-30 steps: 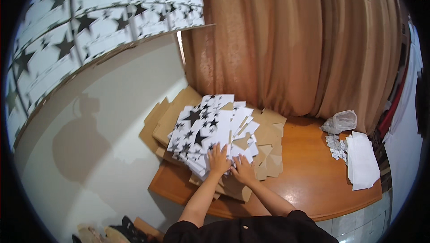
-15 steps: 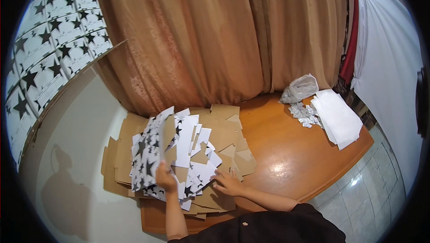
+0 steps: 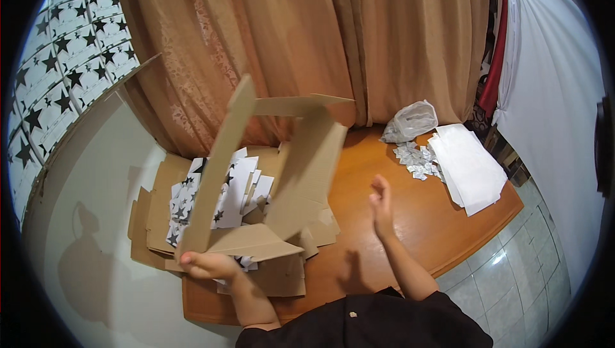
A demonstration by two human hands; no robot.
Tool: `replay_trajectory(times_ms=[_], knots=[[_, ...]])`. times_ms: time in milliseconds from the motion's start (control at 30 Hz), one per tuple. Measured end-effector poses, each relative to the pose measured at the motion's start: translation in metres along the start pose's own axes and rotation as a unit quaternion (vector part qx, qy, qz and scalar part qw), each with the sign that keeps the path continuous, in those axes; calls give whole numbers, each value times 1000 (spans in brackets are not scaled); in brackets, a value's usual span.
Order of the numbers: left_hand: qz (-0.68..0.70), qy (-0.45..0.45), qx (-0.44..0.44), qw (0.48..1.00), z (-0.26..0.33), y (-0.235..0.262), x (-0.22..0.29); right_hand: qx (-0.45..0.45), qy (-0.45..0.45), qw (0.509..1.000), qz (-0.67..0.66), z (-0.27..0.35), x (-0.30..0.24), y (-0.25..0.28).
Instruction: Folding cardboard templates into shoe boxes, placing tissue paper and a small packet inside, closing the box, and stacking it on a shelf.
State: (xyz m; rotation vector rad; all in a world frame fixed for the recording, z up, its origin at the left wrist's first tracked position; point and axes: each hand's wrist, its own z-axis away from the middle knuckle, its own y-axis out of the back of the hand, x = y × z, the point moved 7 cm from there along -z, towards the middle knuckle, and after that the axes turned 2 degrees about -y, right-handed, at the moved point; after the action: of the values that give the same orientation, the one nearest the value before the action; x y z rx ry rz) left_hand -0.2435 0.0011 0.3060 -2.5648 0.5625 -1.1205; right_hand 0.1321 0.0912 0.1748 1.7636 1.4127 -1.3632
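Since half a second ago, a brown cardboard sheet [image 3: 275, 175] has come up off the pile and now stands raised and partly unfolded at the centre-left of the frame; the right hand, which lay on the pile, has lifted clear. The left hand [image 3: 208, 265], at the lower left, has its fingers clamped on the sheet's lower corner, so the cardboard rises above and to the right of them, its flaps reaching toward the tan curtain [image 3: 307, 40]. The right hand [image 3: 382, 206], right of centre, hovers with fingers straight and together, holding nothing, just beside the sheet's right edge but apart from it. Under the raised sheet, a pile of star-printed flat boxes [image 3: 224, 194] rests on more cardboard on the wooden table [image 3: 410, 239]. At the upper right of the table lie a clear plastic bag [image 3: 410, 120] and white paper sheets [image 3: 471, 168].
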Motion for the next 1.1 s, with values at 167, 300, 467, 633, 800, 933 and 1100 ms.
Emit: replay_trajectory(times_ms=[167,300,467,633,800,933,1100], knots=[[141,116,-177,967,81,-31,6,83,-40,994,-54,-24,-18,104],[254,235,-325,880,139,-61,20,63,-99,964,-240,-14,36,195],[235,258,-359,866,172,-73,24,33,-187,972,-138,-11,59,236],[256,259,-460,810,202,-92,18,-257,-346,898,-88,0,63,200],[242,213,-516,794,231,-105,36,-230,-248,938,-72,6,112,212],[181,278,-498,801,247,-101,-9,-95,-358,908,-194,17,97,196],[229,371,-489,756,282,-85,-61,-70,-426,877,-212,33,106,192]])
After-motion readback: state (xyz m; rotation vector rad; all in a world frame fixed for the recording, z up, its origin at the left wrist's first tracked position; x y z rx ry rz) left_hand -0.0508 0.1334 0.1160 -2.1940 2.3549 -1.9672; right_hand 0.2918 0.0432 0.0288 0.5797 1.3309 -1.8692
